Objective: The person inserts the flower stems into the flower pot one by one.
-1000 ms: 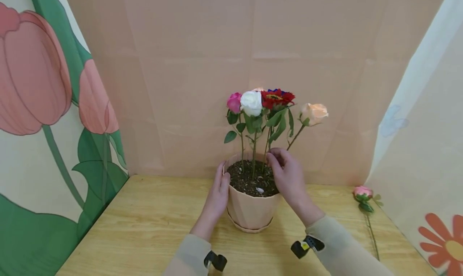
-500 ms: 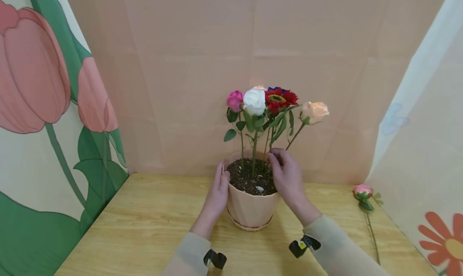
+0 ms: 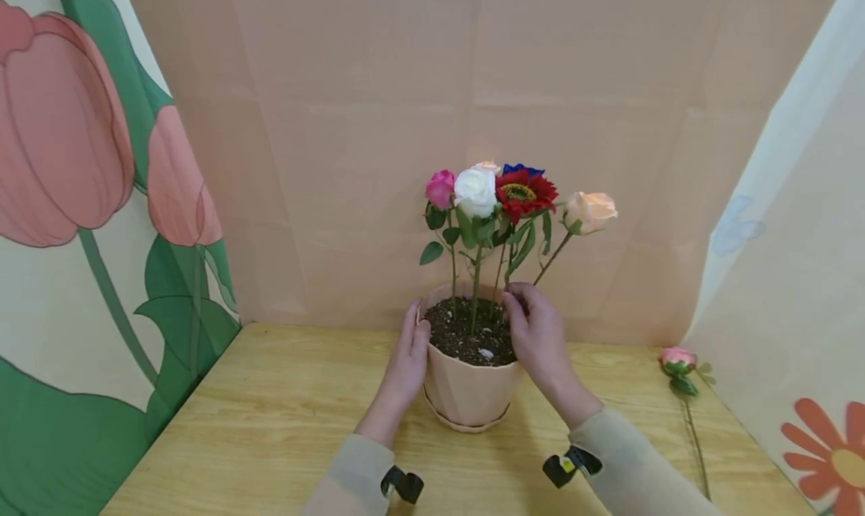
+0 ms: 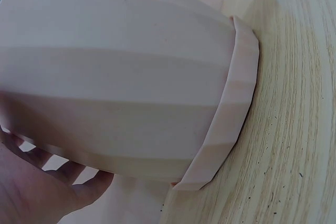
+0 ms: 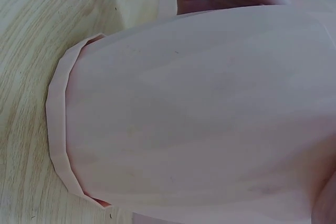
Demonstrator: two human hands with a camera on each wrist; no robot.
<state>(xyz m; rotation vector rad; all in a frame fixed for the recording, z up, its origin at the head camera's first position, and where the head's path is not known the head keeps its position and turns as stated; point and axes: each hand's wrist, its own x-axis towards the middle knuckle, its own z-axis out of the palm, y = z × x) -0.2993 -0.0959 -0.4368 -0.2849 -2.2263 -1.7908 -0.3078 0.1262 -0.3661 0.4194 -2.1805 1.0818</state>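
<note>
A pale pink flower pot (image 3: 466,388) filled with dark soil (image 3: 466,347) stands on its saucer (image 4: 223,116). My left hand (image 3: 405,358) holds the pot's left side, thumb at the rim; its fingers (image 4: 89,187) lie along the wall in the left wrist view. Over the right rim, my right hand (image 3: 542,343) pinches the stem of a red daisy-like flower (image 3: 527,194) between thumb and forefinger. Around it stand a white rose (image 3: 476,193), a magenta rose (image 3: 440,190), a blue flower (image 3: 522,170) and a leaning peach rose (image 3: 590,214).
A pink rose (image 3: 678,360) with a long stem lies on the wooden table (image 3: 297,411) at the right. Behind the pot hangs a plain pinkish backdrop (image 3: 351,163). Printed flower panels (image 3: 67,140) flank both sides.
The red flower's head has tipped forward and shifted slightly right, showing its yellowish centre and more of the blue flower behind. Both hands stay nearly in place.
</note>
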